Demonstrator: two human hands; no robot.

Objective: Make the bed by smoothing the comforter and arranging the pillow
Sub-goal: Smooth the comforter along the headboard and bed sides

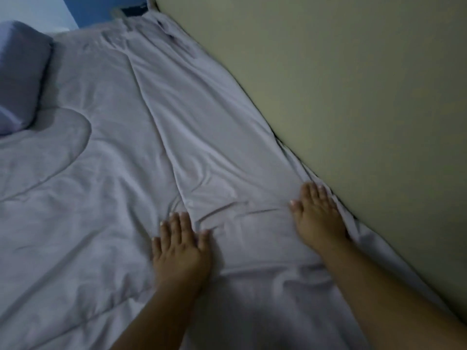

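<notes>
A pale grey comforter (pixel 106 157) covers the bed, with long creases running from the far end toward me and small wrinkles between my hands. My left hand (pixel 180 246) lies flat on it, palm down, fingers spread. My right hand (pixel 317 210) also presses flat on the comforter, right beside the wall, where the cloth's edge is bunched. Neither hand holds anything. A bluish-grey pillow (pixel 20 72) rests at the far left of the bed, partly cut off by the frame.
A plain yellowish-green wall (pixel 353 97) runs along the bed's right side, touching the comforter's edge. A blue wall (pixel 101 11) stands behind the bed's far end. The light is dim.
</notes>
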